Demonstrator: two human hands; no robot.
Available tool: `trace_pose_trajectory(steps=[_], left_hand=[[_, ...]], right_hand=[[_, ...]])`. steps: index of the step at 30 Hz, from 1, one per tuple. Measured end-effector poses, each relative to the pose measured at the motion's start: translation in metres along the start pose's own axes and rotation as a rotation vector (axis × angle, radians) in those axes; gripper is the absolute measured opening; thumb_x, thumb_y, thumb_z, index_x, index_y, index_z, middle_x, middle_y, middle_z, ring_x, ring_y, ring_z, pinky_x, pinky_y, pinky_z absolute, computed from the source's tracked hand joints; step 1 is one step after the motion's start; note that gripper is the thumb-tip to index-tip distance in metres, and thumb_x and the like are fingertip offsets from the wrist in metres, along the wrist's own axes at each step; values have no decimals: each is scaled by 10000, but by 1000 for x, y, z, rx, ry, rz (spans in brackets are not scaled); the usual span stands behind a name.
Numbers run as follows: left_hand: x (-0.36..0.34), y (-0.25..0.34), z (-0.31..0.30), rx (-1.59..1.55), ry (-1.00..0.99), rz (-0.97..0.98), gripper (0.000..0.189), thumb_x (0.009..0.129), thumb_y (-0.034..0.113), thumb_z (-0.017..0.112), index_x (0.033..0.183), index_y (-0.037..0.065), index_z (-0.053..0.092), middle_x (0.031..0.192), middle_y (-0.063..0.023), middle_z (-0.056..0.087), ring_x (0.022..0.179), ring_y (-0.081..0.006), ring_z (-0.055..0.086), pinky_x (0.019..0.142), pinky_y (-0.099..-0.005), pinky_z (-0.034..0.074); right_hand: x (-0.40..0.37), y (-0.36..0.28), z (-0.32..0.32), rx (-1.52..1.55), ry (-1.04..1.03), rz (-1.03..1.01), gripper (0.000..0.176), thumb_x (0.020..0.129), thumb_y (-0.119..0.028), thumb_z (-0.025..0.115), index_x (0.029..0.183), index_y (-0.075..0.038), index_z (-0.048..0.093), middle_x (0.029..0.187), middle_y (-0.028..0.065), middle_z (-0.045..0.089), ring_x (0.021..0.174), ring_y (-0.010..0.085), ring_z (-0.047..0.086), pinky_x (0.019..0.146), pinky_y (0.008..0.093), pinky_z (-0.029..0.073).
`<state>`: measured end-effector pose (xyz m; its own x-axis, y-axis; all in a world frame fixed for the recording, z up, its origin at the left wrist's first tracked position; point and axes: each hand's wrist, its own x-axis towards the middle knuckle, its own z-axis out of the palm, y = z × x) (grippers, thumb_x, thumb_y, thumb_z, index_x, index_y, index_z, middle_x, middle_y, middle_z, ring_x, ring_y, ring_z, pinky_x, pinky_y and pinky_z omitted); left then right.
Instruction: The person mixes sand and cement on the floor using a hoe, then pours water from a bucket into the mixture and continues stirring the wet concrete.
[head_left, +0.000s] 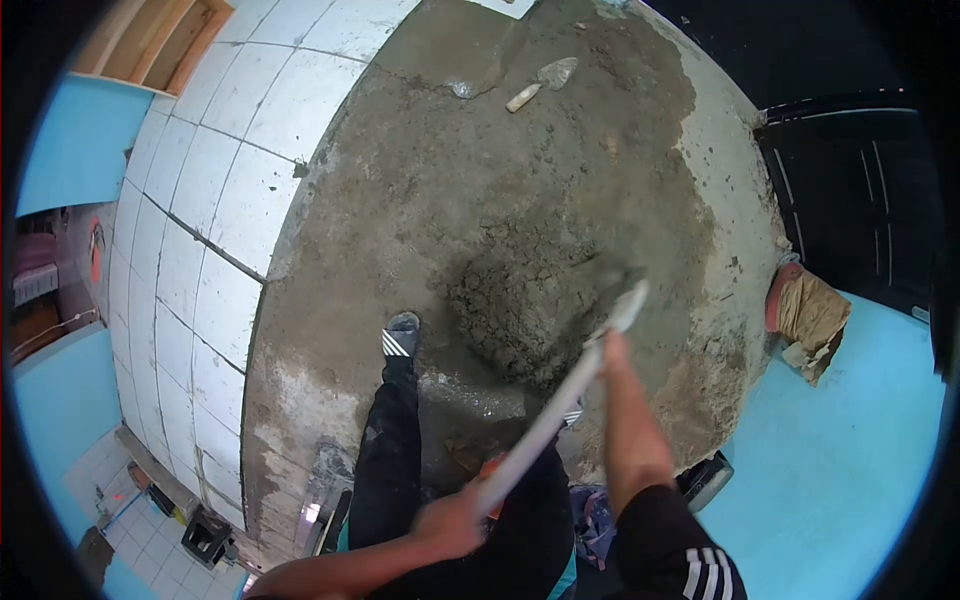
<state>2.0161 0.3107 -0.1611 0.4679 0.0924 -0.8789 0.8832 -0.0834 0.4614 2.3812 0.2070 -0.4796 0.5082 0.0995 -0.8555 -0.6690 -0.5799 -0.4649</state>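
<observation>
While left hand [445, 520] and right hand [612, 350] wrap fingers round it, the handle [545, 420] shows pale; blurred.

Pale shovel handle [556, 406], slanted, blurry, tip in mortar heap [510, 305], ctr

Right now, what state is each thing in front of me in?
Left hand: shut on the shovel, at the handle's near end.
Right hand: shut on the handle, nearer the blade.
Shovel: tilted, far end blurred at the mortar.
Mortar pile: heaped, wet, cracked.
Trowel: lying flat, untouched.
Sack: crumpled.
</observation>
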Motion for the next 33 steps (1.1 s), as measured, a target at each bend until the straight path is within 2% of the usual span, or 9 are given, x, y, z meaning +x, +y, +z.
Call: trace_pose_trajectory(steps=[2, 5, 10, 14, 17, 23, 26, 31, 33], left_hand=[[-34, -61, -19, 110, -7, -171, 402, 773, 210, 644, 1128, 77, 510, 887, -223, 656, 838, -423, 645, 742, -522, 505], [-64, -129, -39, 374, -70, -200, 408, 735, 250, 665, 1107, 130, 547, 894, -166, 666, 824, -373, 659, 735, -490, 516], [-123, -194, -21, 315, -70, -125, 362, 709, 253, 667, 1032, 130, 558, 823, -153, 656, 819, -366, 654, 722, -482, 512], [-106, -150, -24, 348, -42, -239, 356, 695, 241, 659, 1024, 138, 568, 829, -158, 660, 832, -369, 652, 733, -479, 514], [-69, -86, -52, 418, 88, -211, 348, 701, 233, 645, 1032, 148, 574, 847, -160, 672, 837, -376, 654, 743, -471, 518], [-93, -127, -54, 388, 28, -253, 351, 720, 253, 636, 1047, 138, 584, 887, -165, 681, 865, -379, 657, 761, -462, 527], [-96, -118, -26, 319, -20, -150, 376, 725, 271, 641, 1072, 134, 590, 914, -172, 681, 884, -382, 656, 777, -476, 522], [-37, 13, 12, 228, 14, -203, 478, 739, 324, 691, 1127, 78, 561, 954, -229, 668, 931, -404, 647, 822, -487, 507], [-55, 36, 12, 178, -69, -201, 556, 755, 349, 702, 1187, 52, 516, 993, -249, 655, 969, -409, 637, 856, -473, 496]], right_hand=[[-39, 49, 54, 184, 8, 189, 259, 871, -266, 516, 979, -33, 551, 823, 126, 584, 692, 269, 598, 682, 465, 520], [-136, 42, 90, 254, 133, 64, 159, 818, -143, 548, 901, -8, 542, 776, 118, 553, 649, 235, 590, 602, 385, 524], [-258, 26, 90, 393, 309, -19, 105, 789, -74, 553, 854, 7, 538, 768, 135, 549, 593, 240, 588, 555, 340, 520], [-165, 83, 88, 147, 318, 74, 103, 752, -46, 530, 839, 6, 543, 747, 129, 544, 560, 256, 584, 546, 355, 503], [-107, 55, 95, 351, 187, 222, 242, 741, -82, 562, 943, 52, 550, 764, 122, 559, 585, 257, 596, 548, 384, 490], [-208, -1, 87, 447, 383, -39, 194, 728, -61, 546, 901, 18, 508, 731, 102, 530, 531, 229, 553, 525, 342, 492], [-209, -24, 65, 350, 307, -97, 223, 744, -70, 548, 938, 36, 514, 725, 98, 544, 531, 233, 572, 516, 348, 503], [-23, 22, 61, 14, 212, 105, 257, 778, -203, 565, 905, 12, 625, 681, 117, 572, 640, 302, 608, 626, 483, 502], [-30, 24, 52, 129, 10, 203, 249, 791, -219, 553, 901, -8, 626, 671, 122, 572, 650, 303, 589, 657, 491, 492]])
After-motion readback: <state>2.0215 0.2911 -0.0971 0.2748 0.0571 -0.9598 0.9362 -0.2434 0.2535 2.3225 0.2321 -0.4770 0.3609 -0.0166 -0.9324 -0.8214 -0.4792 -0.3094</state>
